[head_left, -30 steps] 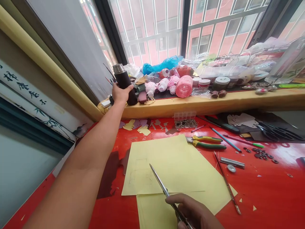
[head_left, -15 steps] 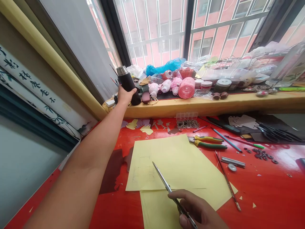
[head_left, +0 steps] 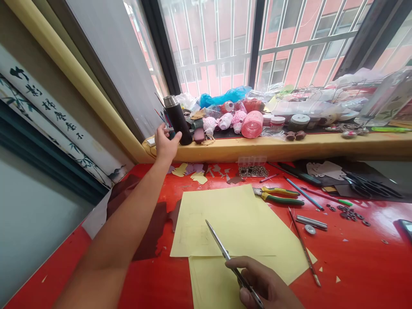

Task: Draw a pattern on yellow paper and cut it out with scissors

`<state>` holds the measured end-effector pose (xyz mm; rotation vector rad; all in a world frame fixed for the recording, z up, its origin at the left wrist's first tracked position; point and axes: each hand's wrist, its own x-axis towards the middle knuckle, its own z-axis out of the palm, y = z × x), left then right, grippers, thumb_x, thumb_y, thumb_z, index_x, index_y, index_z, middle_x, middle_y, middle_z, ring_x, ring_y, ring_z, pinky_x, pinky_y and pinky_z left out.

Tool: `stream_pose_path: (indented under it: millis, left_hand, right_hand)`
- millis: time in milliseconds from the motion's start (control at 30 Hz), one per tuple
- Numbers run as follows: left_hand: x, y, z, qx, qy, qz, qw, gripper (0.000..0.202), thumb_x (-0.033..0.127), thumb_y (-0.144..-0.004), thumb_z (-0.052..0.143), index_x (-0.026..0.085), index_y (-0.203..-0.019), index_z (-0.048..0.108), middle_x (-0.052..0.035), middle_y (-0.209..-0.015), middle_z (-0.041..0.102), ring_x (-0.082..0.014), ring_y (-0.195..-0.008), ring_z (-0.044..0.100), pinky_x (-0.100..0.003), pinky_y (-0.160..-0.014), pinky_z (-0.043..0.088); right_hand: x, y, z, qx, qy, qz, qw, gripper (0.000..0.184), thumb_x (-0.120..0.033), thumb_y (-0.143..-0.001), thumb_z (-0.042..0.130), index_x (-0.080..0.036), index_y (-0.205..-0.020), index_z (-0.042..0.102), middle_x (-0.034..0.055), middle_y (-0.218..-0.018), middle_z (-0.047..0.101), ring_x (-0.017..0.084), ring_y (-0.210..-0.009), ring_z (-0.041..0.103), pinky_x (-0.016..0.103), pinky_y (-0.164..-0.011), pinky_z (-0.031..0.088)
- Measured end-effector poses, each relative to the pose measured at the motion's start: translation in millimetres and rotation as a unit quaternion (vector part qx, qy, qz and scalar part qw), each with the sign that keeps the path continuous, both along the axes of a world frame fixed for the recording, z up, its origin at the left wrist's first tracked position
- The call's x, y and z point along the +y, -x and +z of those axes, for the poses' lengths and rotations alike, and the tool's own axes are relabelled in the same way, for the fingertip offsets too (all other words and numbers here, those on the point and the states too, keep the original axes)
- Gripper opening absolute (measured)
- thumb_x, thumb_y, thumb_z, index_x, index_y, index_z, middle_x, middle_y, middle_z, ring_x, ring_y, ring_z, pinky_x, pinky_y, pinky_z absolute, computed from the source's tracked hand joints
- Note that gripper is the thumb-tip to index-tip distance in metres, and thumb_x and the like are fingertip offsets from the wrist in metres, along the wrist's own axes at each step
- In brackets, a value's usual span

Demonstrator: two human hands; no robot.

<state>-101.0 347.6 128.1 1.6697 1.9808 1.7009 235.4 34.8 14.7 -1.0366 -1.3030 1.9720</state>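
My left hand (head_left: 166, 143) is at the windowsill, fingers apart, just left of a black thermos (head_left: 178, 119) with a silver cap. The thermos stands upright, leaning slightly in view. Dark small items and thin brushes (head_left: 161, 115) are partly hidden behind my fingers. In my right hand (head_left: 262, 281) is a pair of scissors (head_left: 222, 246), blades together and pointing up over the paper. Beneath them lie yellow paper sheets (head_left: 231, 214), the upper one with faint pencil lines at its left.
Pliers (head_left: 280, 195), a thin paintbrush (head_left: 304, 249), metal rods (head_left: 311, 222) and several snap parts (head_left: 352, 213) lie on the red table. Dark brown leather (head_left: 151, 234) is left of the paper. A clear box (head_left: 252, 167) stands behind. Jars and plastic bags crowd the sill.
My left hand has let go of the thermos and drawn back a little to its left and down; the thermos stays on the sill. My right hand keeps holding the scissors.
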Motion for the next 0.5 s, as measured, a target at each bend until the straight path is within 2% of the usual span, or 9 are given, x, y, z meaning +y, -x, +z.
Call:
stream_pose_path:
  millis: [167,267,367,433,500]
  left_hand:
    - [-98,-13,-36.6,0.069,0.126,-0.123,0.982,0.063,0.043,-0.088,0.075,0.022,-0.145,0.056,-0.0091,-0.122,0.071,-0.0245,-0.107,0.071,-0.037,-0.095,0.058]
    - [-162,-16,-53.1,0.130,0.206,-0.164,0.956,0.055,0.052,-0.088,0.072,0.026,-0.136,0.063,-0.0057,-0.114,0.074,-0.0266,-0.104,0.071,-0.040,-0.093,0.057]
    - [-211,-18,-64.1,0.199,0.267,-0.161,0.929,0.047,0.057,-0.088,0.070,0.030,-0.125,0.068,-0.0071,-0.112,0.074,-0.0334,-0.106,0.069,-0.046,-0.093,0.054]
    - [-231,-20,-70.6,0.240,0.292,-0.136,0.916,0.045,0.063,-0.086,0.070,0.028,-0.114,0.070,-0.0099,-0.105,0.073,-0.0390,-0.106,0.066,-0.051,-0.094,0.051]
    - [-242,-20,-77.2,0.271,0.311,-0.105,0.905,0.048,0.068,-0.087,0.068,0.025,-0.108,0.069,-0.0133,-0.103,0.071,-0.0425,-0.107,0.064,-0.054,-0.097,0.047]
  right_hand:
    - [1,-2,5.1,-0.011,0.004,0.004,1.000,0.081,-0.088,-0.078,0.074,-0.025,-0.128,0.070,-0.0050,-0.073,0.042,0.013,-0.060,0.036,0.024,-0.052,0.032]
    - [3,-4,9.6,-0.023,0.024,0.001,0.999,0.078,-0.084,-0.084,0.071,-0.024,-0.134,0.066,-0.0057,-0.076,0.047,0.008,-0.046,0.039,0.023,-0.042,0.032]
    - [2,-5,10.9,0.000,0.016,-0.009,1.000,0.070,-0.076,-0.091,0.070,-0.023,-0.136,0.063,-0.0071,-0.074,0.051,0.006,-0.039,0.045,0.021,-0.040,0.032]
    - [1,-5,11.4,-0.001,0.015,-0.010,1.000,0.067,-0.071,-0.092,0.073,-0.022,-0.137,0.063,-0.0083,-0.072,0.050,0.006,-0.039,0.045,0.021,-0.041,0.033]
    - [0,-4,12.2,0.000,0.010,-0.014,1.000,0.066,-0.070,-0.092,0.074,-0.021,-0.135,0.065,-0.0089,-0.072,0.048,0.005,-0.038,0.045,0.022,-0.041,0.034]
